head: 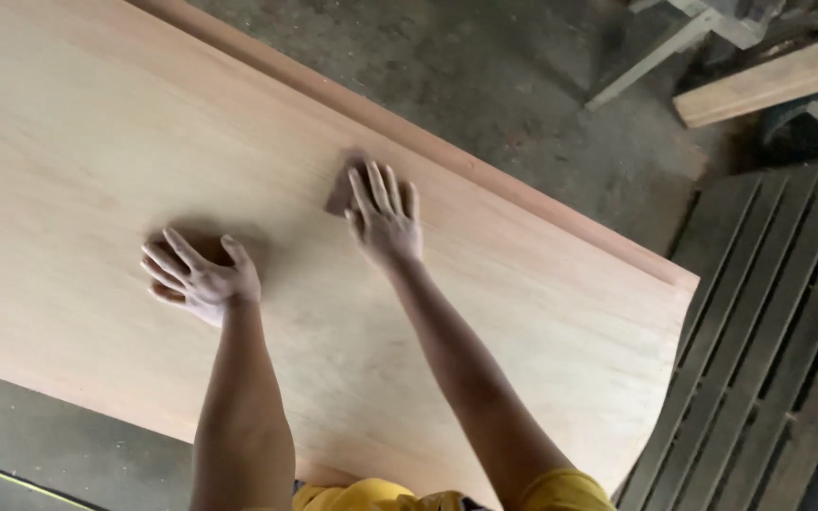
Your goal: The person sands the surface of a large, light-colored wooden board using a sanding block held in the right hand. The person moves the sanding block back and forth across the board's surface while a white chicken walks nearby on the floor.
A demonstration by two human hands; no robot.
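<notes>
Neither grip is closed: the left hand [199,276] lies flat with its fingers spread on a wide plywood sheet [97,142], and the right hand [385,220] presses with straight, parted fingers on a small brown sanding pad [341,192] that shows beside its thumb, flat on the same sheet. Whether a second pad lies under the left hand cannot be told; only a dark shadow shows there. Both bare forearms reach up from yellow sleeves [560,492] at the bottom edge. The sheet is pale and smooth, with fine grain running along its length; it fills most of the view and lies tilted across it. A reddish strip [523,194] runs along its far edge. Below its near edge lies a grey concrete floor [40,445]. To the right stands a stack of dark slatted panels [769,331]. Beyond the sheet, the dusty floor continues to a pale wooden plank [773,87] and some white frame legs [655,52].
</notes>
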